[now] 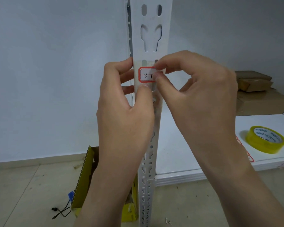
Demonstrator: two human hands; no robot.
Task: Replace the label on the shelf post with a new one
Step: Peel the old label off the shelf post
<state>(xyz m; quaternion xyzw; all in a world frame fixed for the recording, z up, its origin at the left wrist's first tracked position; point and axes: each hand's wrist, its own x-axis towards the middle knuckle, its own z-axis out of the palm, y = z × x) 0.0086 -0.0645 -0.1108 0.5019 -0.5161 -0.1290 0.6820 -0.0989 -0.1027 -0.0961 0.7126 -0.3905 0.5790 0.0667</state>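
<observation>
A red-bordered label sits on the white shelf post between two hands: the left hand braces the post, the right hand pinches the clear tape over it. Peeling or pressing is unclear; either needs steady fingertip grip.

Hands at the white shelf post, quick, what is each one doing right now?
Left hand: braced around the white slotted shelf post, thumb pressing below the red-bordered paper label.
Right hand: fingers pinching the label's right edge.
</observation>
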